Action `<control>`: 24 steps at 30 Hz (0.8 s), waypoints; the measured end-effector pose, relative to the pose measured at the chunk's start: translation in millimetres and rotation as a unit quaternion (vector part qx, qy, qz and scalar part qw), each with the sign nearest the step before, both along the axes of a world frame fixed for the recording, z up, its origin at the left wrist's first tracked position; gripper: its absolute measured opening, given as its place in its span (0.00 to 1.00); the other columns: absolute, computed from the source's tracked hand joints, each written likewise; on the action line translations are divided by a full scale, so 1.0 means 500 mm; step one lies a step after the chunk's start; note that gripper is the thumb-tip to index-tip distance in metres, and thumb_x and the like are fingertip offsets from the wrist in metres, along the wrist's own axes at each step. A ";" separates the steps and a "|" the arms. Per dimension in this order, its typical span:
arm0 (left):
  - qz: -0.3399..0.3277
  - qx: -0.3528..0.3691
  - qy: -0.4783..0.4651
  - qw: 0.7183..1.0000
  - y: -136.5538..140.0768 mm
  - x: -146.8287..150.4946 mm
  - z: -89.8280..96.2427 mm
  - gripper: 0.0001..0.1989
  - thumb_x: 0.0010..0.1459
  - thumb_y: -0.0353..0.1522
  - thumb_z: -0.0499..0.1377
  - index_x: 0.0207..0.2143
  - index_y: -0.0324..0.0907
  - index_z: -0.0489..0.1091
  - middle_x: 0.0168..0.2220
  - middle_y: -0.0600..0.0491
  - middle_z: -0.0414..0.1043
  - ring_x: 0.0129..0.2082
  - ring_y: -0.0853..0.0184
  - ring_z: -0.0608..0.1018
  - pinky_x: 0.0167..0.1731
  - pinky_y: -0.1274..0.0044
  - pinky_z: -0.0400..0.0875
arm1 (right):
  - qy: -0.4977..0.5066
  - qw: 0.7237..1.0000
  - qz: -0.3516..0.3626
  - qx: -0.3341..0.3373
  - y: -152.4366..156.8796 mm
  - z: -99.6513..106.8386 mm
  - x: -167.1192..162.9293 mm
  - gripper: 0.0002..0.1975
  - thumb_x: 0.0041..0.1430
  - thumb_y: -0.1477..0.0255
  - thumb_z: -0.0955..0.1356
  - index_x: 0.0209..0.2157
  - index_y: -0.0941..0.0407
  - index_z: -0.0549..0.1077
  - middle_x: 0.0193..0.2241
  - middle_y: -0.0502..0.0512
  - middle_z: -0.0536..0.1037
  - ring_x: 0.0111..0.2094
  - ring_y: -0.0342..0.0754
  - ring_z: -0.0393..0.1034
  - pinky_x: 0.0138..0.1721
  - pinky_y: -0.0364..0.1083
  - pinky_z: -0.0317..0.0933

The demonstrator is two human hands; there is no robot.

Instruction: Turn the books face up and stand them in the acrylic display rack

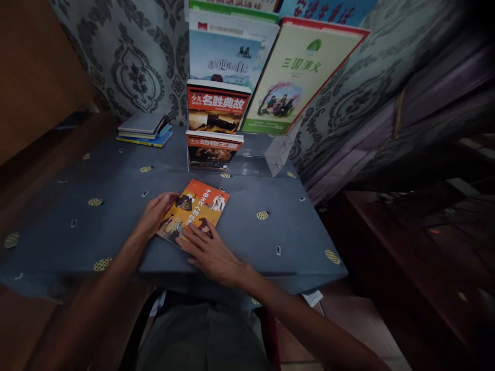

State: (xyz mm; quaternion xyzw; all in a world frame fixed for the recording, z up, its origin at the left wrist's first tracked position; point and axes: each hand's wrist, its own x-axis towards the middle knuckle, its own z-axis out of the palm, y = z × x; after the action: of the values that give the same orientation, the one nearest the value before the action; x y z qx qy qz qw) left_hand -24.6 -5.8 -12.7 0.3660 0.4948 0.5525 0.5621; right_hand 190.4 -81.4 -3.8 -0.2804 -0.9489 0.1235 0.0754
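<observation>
An orange paperback book (206, 193) with Chinese lettering and painted figures lies closed and slightly turned on the blue tablecloth (247, 242). My right hand (212, 252) rests flat over its lower right part, fingers stretched across the cover. Along the book's left edge is my left hand (158, 211), fingers extended and their tips touching the side of the cover; its thumb is hidden. Neither hand is wrapped round the book.
Behind the book stands a clear acrylic rack (278, 154) of tiered books, including a green-and-red one (296, 77) and a small red one (212, 151). A short stack of books (143, 129) lies at the back left. Patterned curtains (135, 67) hang behind.
</observation>
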 end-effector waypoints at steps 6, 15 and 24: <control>-0.001 0.003 0.031 1.000 -0.006 0.003 0.011 0.29 0.44 0.54 0.70 0.38 0.41 0.78 0.46 0.46 0.80 0.56 0.54 0.76 0.61 0.65 0.65 | 0.050 0.991 -0.107 -0.061 0.014 -0.007 0.034 0.32 0.72 0.56 0.60 0.70 0.55 0.53 0.70 0.64 0.58 0.73 0.57 0.42 0.69 0.72 0.34; 0.016 -0.010 0.018 1.000 -0.016 0.018 0.027 0.26 0.44 0.50 0.71 0.39 0.40 0.79 0.46 0.45 0.81 0.59 0.51 0.74 0.61 0.67 0.66 | 0.135 0.970 -0.186 -0.084 0.074 -0.023 0.019 0.26 0.72 0.64 0.61 0.67 0.56 0.59 0.69 0.65 0.59 0.73 0.55 0.44 0.70 0.68 0.37; 0.048 -0.074 -0.025 0.996 -0.008 0.018 0.049 0.10 0.50 0.33 0.69 0.36 0.40 0.78 0.44 0.47 0.81 0.54 0.57 0.78 0.59 0.68 0.70 | 0.269 0.909 -0.306 -0.085 0.189 -0.058 0.001 0.24 0.68 0.73 0.60 0.64 0.59 0.64 0.73 0.66 0.45 0.74 0.58 0.34 0.69 0.65 0.43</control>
State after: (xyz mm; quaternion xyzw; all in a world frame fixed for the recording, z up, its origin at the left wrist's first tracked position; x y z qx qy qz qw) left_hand -15.4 -9.8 12.0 0.2851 0.5370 0.5495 0.5731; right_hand 190.9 13.3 -32.8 -0.5188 -0.7458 0.2453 0.3382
